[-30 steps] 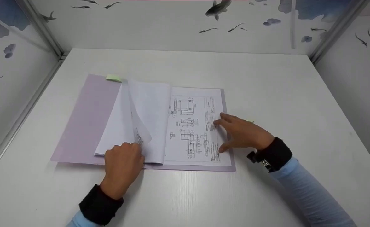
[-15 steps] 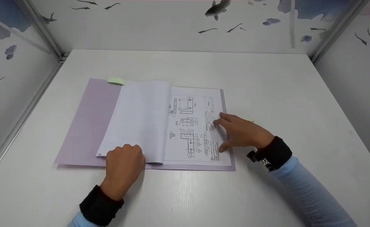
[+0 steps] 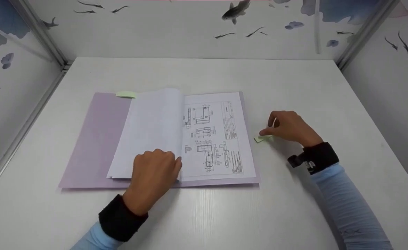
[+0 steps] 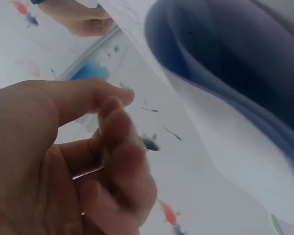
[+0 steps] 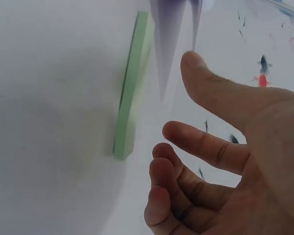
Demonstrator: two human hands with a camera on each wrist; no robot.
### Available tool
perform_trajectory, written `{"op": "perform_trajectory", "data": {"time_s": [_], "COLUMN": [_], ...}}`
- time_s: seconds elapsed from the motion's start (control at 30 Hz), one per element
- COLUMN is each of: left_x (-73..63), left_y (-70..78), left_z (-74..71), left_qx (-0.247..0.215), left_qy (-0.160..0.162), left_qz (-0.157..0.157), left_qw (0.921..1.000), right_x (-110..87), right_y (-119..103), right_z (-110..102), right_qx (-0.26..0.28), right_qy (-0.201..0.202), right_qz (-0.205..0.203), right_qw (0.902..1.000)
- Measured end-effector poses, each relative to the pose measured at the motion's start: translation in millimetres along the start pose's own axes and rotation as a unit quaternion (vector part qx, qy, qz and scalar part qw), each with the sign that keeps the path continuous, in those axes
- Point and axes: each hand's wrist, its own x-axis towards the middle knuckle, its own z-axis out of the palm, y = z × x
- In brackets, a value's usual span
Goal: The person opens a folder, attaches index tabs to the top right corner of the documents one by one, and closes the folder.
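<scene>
An open lilac folder (image 3: 99, 139) holds white sheets. Its left stack of pages (image 3: 148, 125) is turned over, with a rounded fold, and a technical drawing (image 3: 214, 135) shows on the right. My left hand (image 3: 155, 177) is over the lower edge of the turned pages. In the left wrist view its fingers (image 4: 127, 166) curl loosely near the thumb, apart from the sheets, with nothing seen between them. Right of the folder, my right hand (image 3: 291, 128) hovers over a small green sticky-note pad (image 5: 132, 88). Thumb and fingers are spread, apart from the pad.
A green paper strip (image 3: 125, 94) sticks out at the folder's upper left edge. Around the white table (image 3: 204, 222) stand white panels (image 3: 155, 31) printed with fish, with metal posts at the back corners.
My right hand has left the drawing's right edge and moved right to the green pad. My left hand has shifted right. The lifted sheet dropped flat onto the turned pages.
</scene>
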Motion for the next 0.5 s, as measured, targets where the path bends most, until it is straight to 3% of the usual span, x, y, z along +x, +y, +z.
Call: {"op": "perform_trajectory", "data": {"time_s": [0.1, 0.17, 0.33, 0.5], "left_x": [12.9, 21.6, 37.1, 37.9], "left_y": [20.0, 34.9, 68.5, 84.3], "left_z": [-0.4, 0.8, 10.7, 24.4], "left_qx": [-0.010, -0.017, -0.020, -0.008], "left_qy": [0.008, -0.005, -0.114, -0.225], "left_qz": [0.038, 0.061, 0.102, 0.127], "left_qw": [0.9992, 0.9979, 0.9880, 0.9660], "right_x": [0.6, 1.4, 3.3, 4.1], "right_y": [3, 3, 4, 6], "right_z": [2, 4, 9, 9], "right_qx": [-0.003, -0.002, 0.014, 0.034], "right_qy": [-0.016, -0.015, -0.007, -0.012], "right_qz": [0.026, 0.035, 0.049, 0.051], "right_qw": [0.9995, 0.9993, 0.9987, 0.9980]}}
